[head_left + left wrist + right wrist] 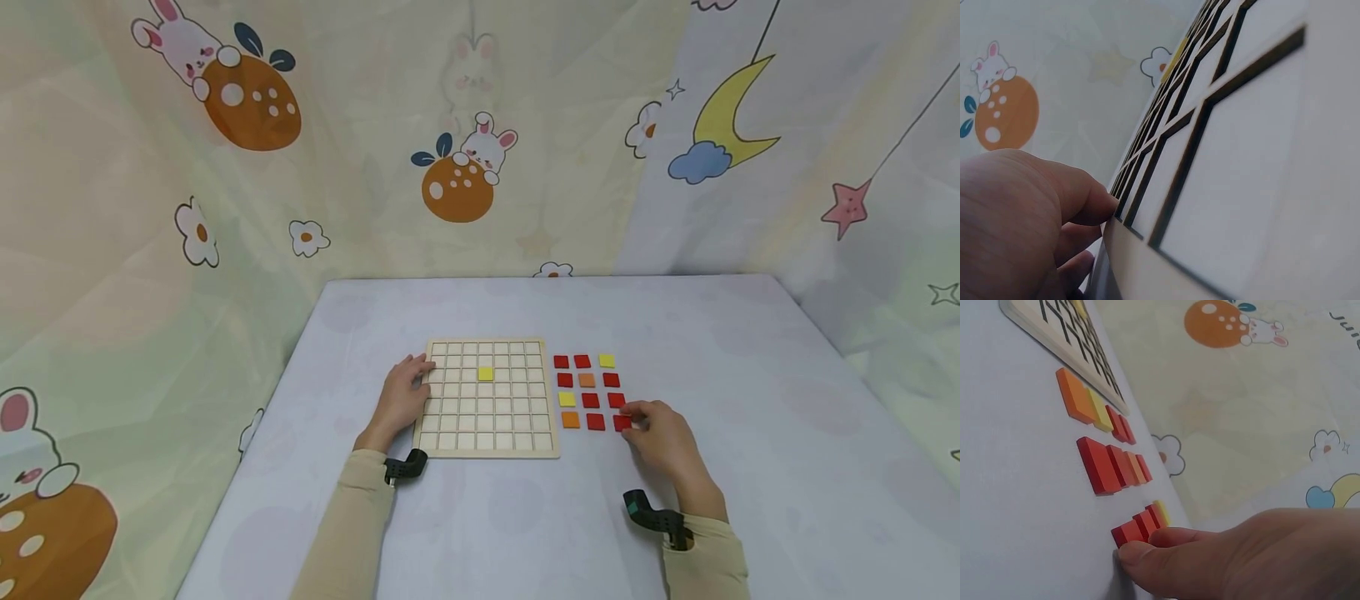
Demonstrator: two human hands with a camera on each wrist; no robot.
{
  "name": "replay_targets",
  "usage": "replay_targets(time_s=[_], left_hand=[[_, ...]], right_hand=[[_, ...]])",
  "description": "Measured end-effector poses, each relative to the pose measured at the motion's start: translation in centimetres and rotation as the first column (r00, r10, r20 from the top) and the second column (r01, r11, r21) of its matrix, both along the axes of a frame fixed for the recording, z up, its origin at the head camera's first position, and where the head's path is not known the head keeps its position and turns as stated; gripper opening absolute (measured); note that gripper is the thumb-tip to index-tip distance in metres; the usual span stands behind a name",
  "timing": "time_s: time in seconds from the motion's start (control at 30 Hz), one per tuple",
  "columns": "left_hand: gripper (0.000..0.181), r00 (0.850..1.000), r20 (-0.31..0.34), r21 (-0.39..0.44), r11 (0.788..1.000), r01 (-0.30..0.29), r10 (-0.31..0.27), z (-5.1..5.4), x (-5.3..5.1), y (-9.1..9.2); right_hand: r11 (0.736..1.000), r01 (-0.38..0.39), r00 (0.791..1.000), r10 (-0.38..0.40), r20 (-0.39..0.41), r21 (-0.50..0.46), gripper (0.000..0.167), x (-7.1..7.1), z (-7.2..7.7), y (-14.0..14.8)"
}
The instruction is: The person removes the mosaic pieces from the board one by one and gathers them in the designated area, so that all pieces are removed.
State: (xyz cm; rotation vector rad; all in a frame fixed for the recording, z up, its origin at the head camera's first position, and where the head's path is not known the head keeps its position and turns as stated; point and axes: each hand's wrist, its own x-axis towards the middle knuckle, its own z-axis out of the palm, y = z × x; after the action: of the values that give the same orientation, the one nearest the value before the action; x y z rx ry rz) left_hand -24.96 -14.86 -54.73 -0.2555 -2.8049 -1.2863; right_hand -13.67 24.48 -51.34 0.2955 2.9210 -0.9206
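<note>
A pale wooden grid board (487, 455) lies flat, with one yellow square tile (486, 374) in a cell of its upper part. My left hand (402, 397) is at the board's left edge, its fingertips touching the frame; the left wrist view shows a fingertip (1100, 203) against the rim. To the right of the board, red, orange and yellow tiles lie in three columns. My right hand (663, 437) pinches the front right red tile (622, 423) between thumb and finger. In the right wrist view, the fingers partly hide that red tile (1127, 532).
The tile columns include an orange tile (571, 420) at the front left and a yellow tile (607, 361) at the back right. Everything lies on a white table (510, 517). A printed cloth (360, 167) hangs behind and at the sides.
</note>
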Motion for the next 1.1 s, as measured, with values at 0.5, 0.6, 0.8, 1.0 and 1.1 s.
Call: replay_targets(time_s=[0.5, 0.6, 0.8, 1.0, 1.1], left_hand=[[0.039, 1.0, -0.013, -0.006, 1.0, 0.006, -0.006, 0.1, 0.0, 0.1], [0.039, 1.0, -0.017, 0.001, 1.0, 0.013, -0.013, 0.2, 0.0, 0.1], [0.039, 1.0, 0.001, -0.001, 1.0, 0.009, -0.009, 0.1, 0.0, 0.0], [0.039, 1.0, -0.007, -0.008, 1.0, 0.01, -0.01, 0.0, 0.0, -0.1], [0.039, 1.0, -0.009, -0.012, 1.0, 0.011, -0.011, 0.0, 0.0, -0.1]], right_hand=[[0.993, 0.083, 0.986, -0.094, -0.14, -0.083, 0.031, -0.5, 0.2, -0.8], [0.992, 0.08, 0.98, -0.096, -0.174, -0.098, 0.028, -0.8, 0.4, -1.2], [0.989, 0.089, 0.966, -0.115, -0.231, -0.119, 0.027, -1.4, 0.3, -2.7], [0.996, 0.025, 0.96, -0.049, -0.275, -0.091, 0.024, -2.0, -0.6, -5.5], [0.996, -0.007, 0.956, -0.02, -0.293, -0.091, 0.022, -2.2, -0.8, -7.0]])
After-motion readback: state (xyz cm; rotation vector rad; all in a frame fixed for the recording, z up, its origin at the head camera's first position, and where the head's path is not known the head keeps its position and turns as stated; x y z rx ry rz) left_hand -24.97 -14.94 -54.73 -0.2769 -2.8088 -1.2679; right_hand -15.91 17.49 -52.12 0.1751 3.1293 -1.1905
